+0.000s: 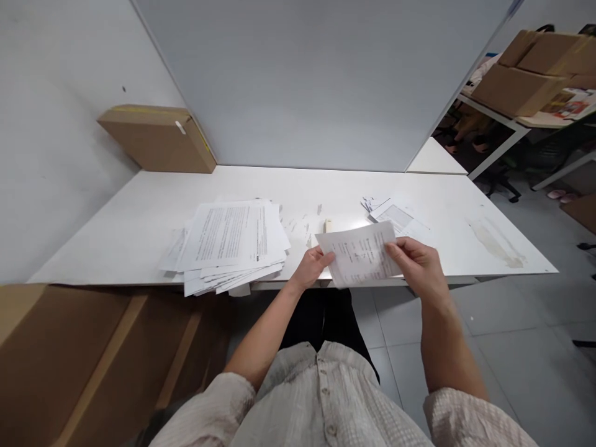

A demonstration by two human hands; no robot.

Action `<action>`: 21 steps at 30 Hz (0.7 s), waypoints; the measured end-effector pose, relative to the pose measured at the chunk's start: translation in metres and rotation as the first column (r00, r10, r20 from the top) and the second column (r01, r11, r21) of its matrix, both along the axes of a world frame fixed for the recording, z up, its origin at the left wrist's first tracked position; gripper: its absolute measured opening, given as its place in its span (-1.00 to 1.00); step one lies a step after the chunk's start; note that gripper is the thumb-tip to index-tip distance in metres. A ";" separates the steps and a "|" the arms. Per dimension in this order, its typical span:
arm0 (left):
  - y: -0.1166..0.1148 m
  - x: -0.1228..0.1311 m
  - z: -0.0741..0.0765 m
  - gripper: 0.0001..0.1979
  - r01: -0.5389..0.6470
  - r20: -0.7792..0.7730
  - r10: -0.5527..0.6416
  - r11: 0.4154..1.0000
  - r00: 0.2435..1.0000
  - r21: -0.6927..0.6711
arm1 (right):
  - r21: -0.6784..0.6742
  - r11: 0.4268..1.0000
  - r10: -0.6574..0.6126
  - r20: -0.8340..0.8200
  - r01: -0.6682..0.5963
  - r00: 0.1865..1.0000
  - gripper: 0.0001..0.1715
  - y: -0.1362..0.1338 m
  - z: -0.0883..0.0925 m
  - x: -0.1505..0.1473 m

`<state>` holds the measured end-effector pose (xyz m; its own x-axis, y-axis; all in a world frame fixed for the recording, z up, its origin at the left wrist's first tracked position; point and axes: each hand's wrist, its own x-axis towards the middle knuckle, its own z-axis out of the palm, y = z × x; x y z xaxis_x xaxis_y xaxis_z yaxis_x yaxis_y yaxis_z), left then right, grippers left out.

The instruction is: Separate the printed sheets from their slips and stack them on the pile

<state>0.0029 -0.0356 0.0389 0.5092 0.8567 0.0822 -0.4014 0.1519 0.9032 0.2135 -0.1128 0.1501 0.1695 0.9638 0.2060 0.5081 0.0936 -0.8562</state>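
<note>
Head view, landmark: the paper stack [228, 239], lying on the white desk [465, 205]; all places below are told from it.
Printed paper: the held paper [361, 254] is to the right of the stack, lifted above the front edge of the desk; whether it is one sheet or more, I cannot tell.
Left hand: this hand [310, 268], the nearer one to the stack, pinches the left edge of the paper, with the thumb on the upper face.
Right hand: this hand [419, 267], farther to the right of the stack, holds the opposite edge between thumb and fingers.
Reason of the grip: two edges are held, probably so that the paper stays flat and the print faces the wearer.
Stack's shape: its sheets are fanned unevenly and some pass over the front edge, which perhaps makes them easy to take.
Smaller papers: a loose pile [395, 217] is well to the right of the stack, behind the held paper; it seems kept apart from the stack.
Cardboard box: the box [161, 143] is behind the stack, to its left, in the corner, maybe to leave working space.
</note>
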 end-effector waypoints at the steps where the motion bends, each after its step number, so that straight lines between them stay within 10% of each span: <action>1: -0.002 -0.001 0.002 -0.53 0.038 0.023 -0.036 0.997 0.999 -0.072 | -0.037 0.999 0.032 -0.049 -0.034 0.998 -0.61 0.005 -0.005 0.003; 7: 0.006 -0.008 -0.011 -0.62 -0.072 0.071 0.095 0.959 0.993 -0.273 | -0.017 0.930 -0.337 0.354 0.366 0.872 -0.66 0.089 -0.063 0.055; 12: 0.013 -0.011 -0.025 -0.63 -0.119 0.123 0.168 0.935 0.978 -0.334 | -0.125 0.911 -0.210 0.679 0.392 0.703 -0.49 0.138 -0.100 0.076; 21: 0.013 -0.012 -0.025 -0.66 -0.068 0.148 0.127 0.935 0.981 -0.348 | -0.208 0.892 -0.043 0.844 0.401 0.534 -0.59 0.143 -0.104 0.070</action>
